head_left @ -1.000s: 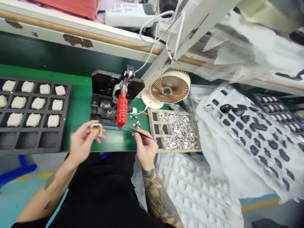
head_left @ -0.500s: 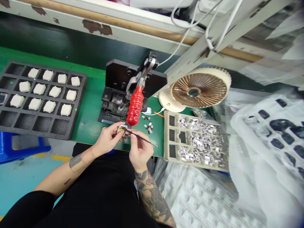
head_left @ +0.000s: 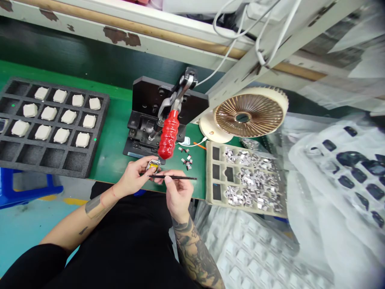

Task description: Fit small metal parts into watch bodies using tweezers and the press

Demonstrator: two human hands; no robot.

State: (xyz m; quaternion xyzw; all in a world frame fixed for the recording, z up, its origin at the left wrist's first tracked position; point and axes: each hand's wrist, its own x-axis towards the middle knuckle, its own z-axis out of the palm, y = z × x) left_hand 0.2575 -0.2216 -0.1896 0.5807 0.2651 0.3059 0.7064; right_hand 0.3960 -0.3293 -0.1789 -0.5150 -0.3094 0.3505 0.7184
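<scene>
My left hand (head_left: 136, 172) is closed around the edges of a small squarish watch case (head_left: 154, 165), which has a silvery rim and a yellow patch inside. Slim black tweezers (head_left: 183, 177) lie almost level in my right hand (head_left: 179, 192), pinched between thumb and fingers. Their left tip is close to the lower edge of the case, by my left thumb; whether it touches cannot be made out. Just beyond both hands stands a black clamp press (head_left: 142, 130) with a red ribbed handle (head_left: 169, 134).
A dark foam tray (head_left: 81, 162) with several pale squarish pieces lies at left. Small dark-and-silver parts (head_left: 187, 161) are scattered right of the press. Further right are a beige compartment tray (head_left: 209, 172) of metal pieces, a fan (head_left: 251, 112) and plastic-wrapped trays (head_left: 255, 249).
The tweezers have swung from a downward slant to nearly level, and their tip has dropped toward the case's lower edge. The case's yellow inside now shows more. The view has shifted slightly.
</scene>
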